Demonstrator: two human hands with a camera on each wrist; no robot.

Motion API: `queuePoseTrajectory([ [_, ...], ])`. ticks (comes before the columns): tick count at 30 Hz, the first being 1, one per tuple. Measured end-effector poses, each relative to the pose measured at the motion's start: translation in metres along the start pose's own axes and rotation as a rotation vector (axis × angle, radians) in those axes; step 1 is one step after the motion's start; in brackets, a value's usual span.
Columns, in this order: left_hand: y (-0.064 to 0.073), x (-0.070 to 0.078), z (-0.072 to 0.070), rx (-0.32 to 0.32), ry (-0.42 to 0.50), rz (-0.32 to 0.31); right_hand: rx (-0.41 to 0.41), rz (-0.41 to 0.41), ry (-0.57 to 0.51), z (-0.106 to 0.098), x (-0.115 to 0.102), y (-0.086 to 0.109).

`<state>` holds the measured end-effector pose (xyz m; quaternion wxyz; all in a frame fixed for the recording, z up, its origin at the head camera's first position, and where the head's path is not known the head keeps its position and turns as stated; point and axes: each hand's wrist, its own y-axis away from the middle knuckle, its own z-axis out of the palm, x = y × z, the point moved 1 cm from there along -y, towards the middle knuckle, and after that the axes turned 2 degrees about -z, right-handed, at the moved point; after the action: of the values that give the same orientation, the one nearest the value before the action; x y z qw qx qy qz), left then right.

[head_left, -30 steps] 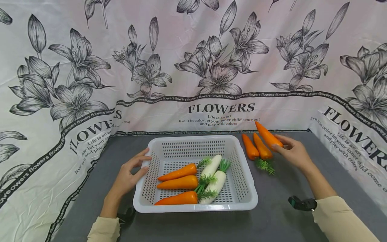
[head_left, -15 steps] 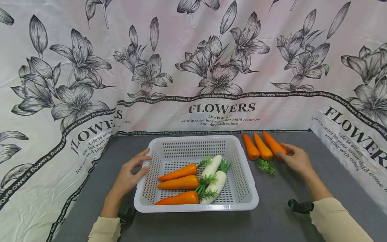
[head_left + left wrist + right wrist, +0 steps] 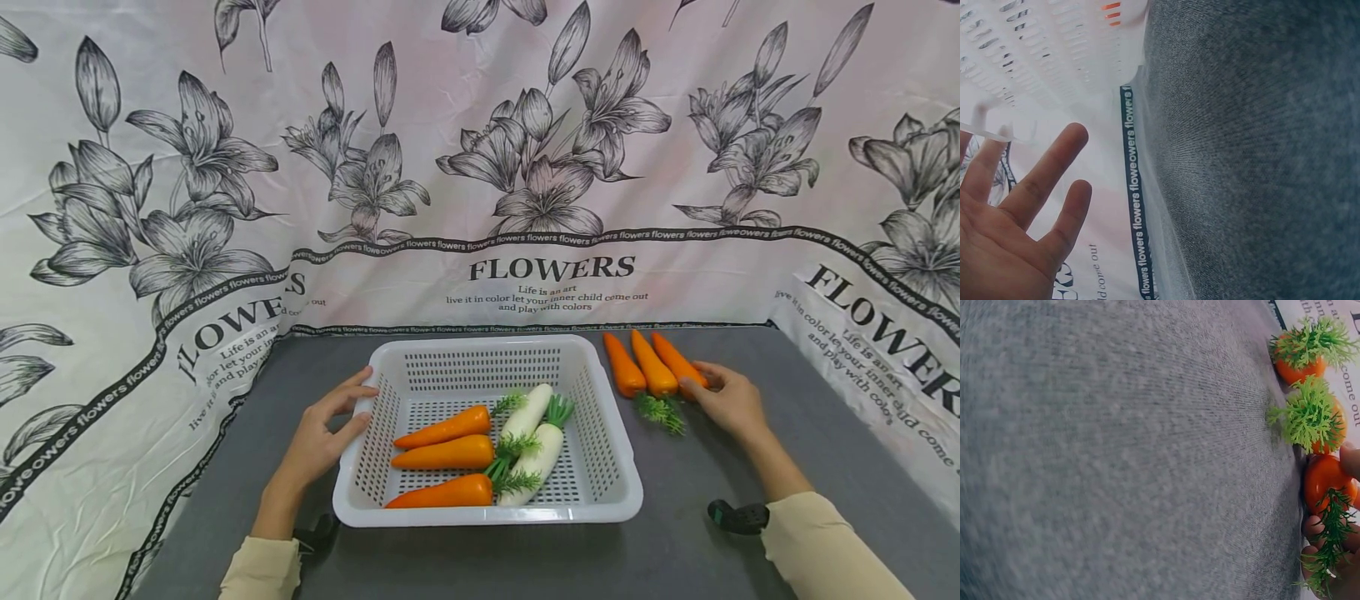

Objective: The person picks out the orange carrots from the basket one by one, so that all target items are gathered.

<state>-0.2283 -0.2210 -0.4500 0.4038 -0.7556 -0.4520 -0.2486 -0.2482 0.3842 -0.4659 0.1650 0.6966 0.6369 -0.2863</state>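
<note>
My right hand (image 3: 733, 404) pinches the thick end of an orange carrot (image 3: 675, 357), which lies rightmost of three on the dark cloth. In the right wrist view the thumb (image 3: 1350, 461) and fingers flank its round end (image 3: 1319, 478), and dark green leaves hang over the fingers. Beside it are a middle carrot (image 3: 651, 362) and a left carrot (image 3: 622, 365), tips pointing away. With fingers fairly straight, my left hand (image 3: 315, 437) touches the left rim of a white slotted basket (image 3: 487, 515); the left wrist view shows its spread fingers (image 3: 1047, 172) beside the basket wall.
Inside the basket, three carrots (image 3: 442, 452) lie on the left and two white radishes (image 3: 542, 454) with green tops on the right. Dark grey cloth (image 3: 675, 517) covers the table. A flower-printed curtain (image 3: 540, 192) closes off the back and sides.
My right hand has lowered the carrot from above the others onto the cloth and shifted it slightly left, alongside the other two. The left hand has stayed at the basket rim.
</note>
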Motion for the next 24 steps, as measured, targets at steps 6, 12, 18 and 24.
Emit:
queuePoseTrajectory([
  [6,0.0,-0.001,-0.001,-0.008,0.024,0.006,-0.007,-0.001,0.006,0.0,-0.002,0.0],
  [12,0.0,0.0,-0.001,-0.004,0.017,0.009,-0.006,-0.027,0.042,-0.004,-0.003,-0.001],
  [18,0.001,0.0,-0.001,0.002,0.011,0.01,0.004,-0.036,0.063,-0.007,-0.005,0.0],
  [24,0.0,-0.001,-0.001,0.0,0.007,0.005,0.014,-0.05,0.094,-0.011,-0.006,0.001],
])
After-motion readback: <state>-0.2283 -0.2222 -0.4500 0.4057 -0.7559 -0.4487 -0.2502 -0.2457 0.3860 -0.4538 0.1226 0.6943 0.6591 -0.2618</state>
